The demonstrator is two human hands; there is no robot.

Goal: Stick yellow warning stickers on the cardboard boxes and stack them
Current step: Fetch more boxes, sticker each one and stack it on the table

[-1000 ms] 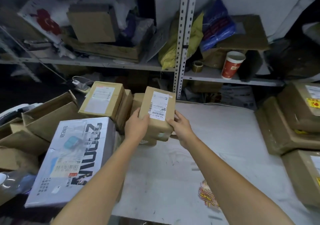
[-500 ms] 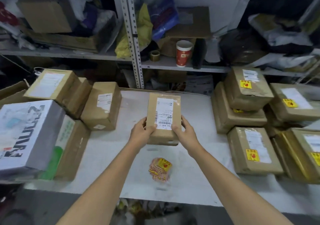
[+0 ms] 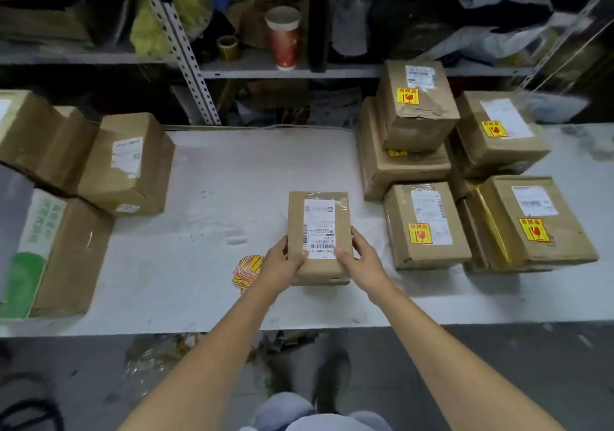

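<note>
A small cardboard box [image 3: 320,228] with a white shipping label lies flat on the white table [image 3: 206,198], near its front edge. My left hand [image 3: 280,264] grips its near left corner and my right hand [image 3: 360,263] grips its near right corner, thumbs on top. A fanned pile of yellow warning stickers [image 3: 247,269] lies on the table just left of my left hand, partly hidden by it. To the right stand several stacked boxes with yellow stickers [image 3: 420,233]. Unstickered boxes [image 3: 128,165] sit at the left.
A metal shelf behind the table carries a red paper cup [image 3: 284,40], a tape roll [image 3: 228,47], bags and cartons. A white-and-green carton [image 3: 36,248] stands at the far left. The grey floor shows below the table's front edge.
I carried the small box from the left pile toward the table's middle and lowered it flat onto the surface. The view swung right, bringing the stickered stacks into sight.
</note>
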